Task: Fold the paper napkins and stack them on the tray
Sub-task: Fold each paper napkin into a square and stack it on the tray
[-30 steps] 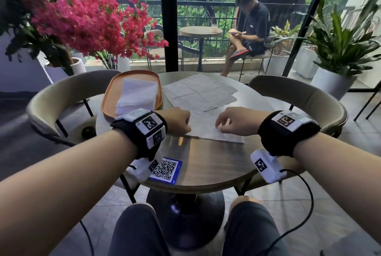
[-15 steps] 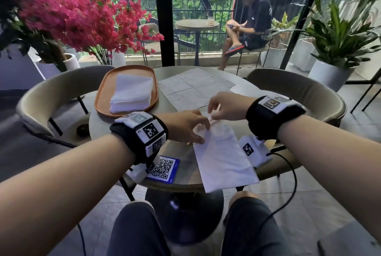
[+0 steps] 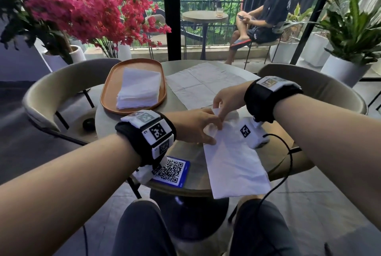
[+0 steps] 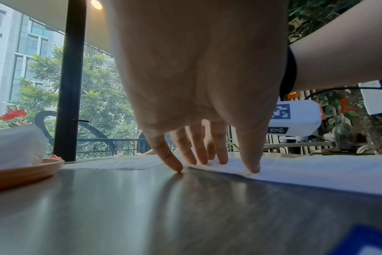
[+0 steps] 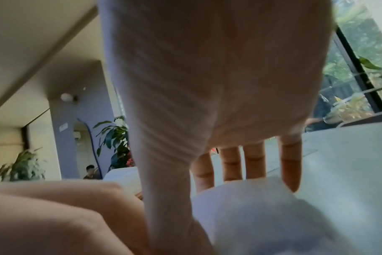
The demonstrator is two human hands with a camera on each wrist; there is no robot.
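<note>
Two hands are working: my left hand (image 3: 193,127) is pressing spread fingers on the napkin (image 3: 233,163) at the worktop's (image 3: 191,181) near edge; my right hand (image 3: 226,101) is pinching its far corner.

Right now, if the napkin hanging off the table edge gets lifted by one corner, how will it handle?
Probably floppy: the napkin lies thin and flat, its near end past the table rim. Likely very light, so it may slide on the glossy top unless the left hand presses it. Likely tears easily.
</note>
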